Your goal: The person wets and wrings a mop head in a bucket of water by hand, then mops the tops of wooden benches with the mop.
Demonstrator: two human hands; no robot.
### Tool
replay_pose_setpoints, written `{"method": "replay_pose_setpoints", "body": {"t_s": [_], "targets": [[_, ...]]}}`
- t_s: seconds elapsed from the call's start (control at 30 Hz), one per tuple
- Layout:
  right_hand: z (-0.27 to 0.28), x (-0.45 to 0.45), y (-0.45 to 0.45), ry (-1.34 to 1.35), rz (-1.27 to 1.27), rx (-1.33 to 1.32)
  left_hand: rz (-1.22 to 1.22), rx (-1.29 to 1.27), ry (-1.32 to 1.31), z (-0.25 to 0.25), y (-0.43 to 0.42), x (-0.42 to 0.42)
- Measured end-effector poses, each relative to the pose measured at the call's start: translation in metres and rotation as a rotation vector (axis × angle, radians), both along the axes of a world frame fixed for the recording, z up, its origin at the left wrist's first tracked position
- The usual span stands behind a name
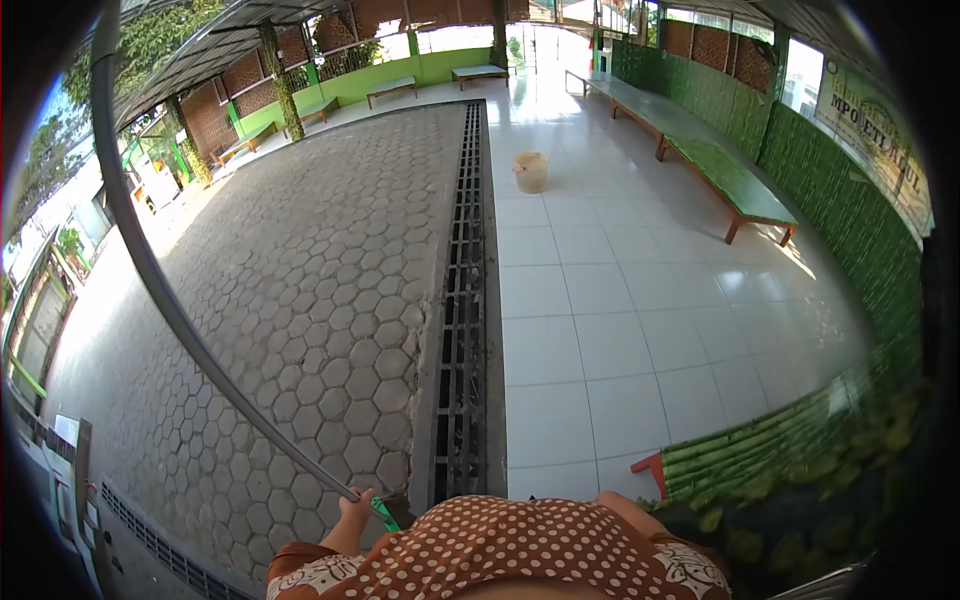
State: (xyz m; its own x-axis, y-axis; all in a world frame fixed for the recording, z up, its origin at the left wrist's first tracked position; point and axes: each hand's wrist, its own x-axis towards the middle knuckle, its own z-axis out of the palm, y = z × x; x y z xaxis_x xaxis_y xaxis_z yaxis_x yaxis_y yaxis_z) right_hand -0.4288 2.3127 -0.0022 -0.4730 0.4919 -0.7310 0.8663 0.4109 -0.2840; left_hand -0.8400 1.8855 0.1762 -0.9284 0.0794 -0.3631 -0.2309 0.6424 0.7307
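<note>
Long grey pole (205,356): one, slender, bowed in the wide lens; runs from 7 o'clock, at the hand, up to between 10 and 11 o'clock, across the paving. Left hand (356,504): at 7 o'clock, fingers wrapped around the pole near its lower visible stretch. Green piece (384,515): small, bright, just beside that hand on its 4 o'clock side; whether it joins the pole cannot be told. Right hand: out of sight, its fingers' state cannot be told; right forearm (632,512) shows at 5 o'clock. Clothing (510,535): brown with pale dots, at 6 o'clock. Hexagonal paving (300,270): grey, fills the 9 o'clock side. Drain grate (466,220): dark, runs from 12 to 6 o'clock between paving and tiles. Tiled floor (620,330): white, glossy, at 3 to 4 o'clock. Bucket (531,174): pale, upright on the tiles, between 12 and 1 o'clock. Green-topped bench (730,180): low, wooden legs, at 2 o'clock, near the green wall (835,190). Slatted green bench (755,458): at 4 o'clock, partly in shadow. Lettered banner (872,135): at 2 o'clock.
</note>
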Motion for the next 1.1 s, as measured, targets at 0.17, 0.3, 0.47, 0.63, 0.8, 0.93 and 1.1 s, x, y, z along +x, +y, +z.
{"method": "replay_pose_setpoints", "body": {"t_s": [0.17,0.3,0.47,0.63,0.8,0.93,1.1], "targets": [[0.131,-0.149,0.153,0.571,-0.532,-0.274,-0.184,0.064,0.109,0.001,0.102,-0.037],[0.128,-0.164,0.256,0.609,-0.519,-0.151,-0.269,-0.007,0.115,0.013,0.216,-0.090],[0.178,-0.076,0.298,-0.056,-0.629,0.014,-0.089,0.274,-0.119,-0.068,0.385,-0.185],[0.136,-0.045,0.349,-0.215,-0.926,-0.019,0.218,0.249,0.235,-0.058,0.579,-0.283],[0.091,-0.110,0.476,-0.269,-0.818,-0.100,0.414,0.415,0.101,0.014,0.738,-0.356],[0.076,-0.187,0.651,-0.261,-0.625,0.068,0.457,0.817,0.169,0.055,0.835,-0.434],[0.085,-0.415,0.939,0.536,-0.610,0.444,0.305,1.188,0.190,0.109,0.961,-0.533]]}}
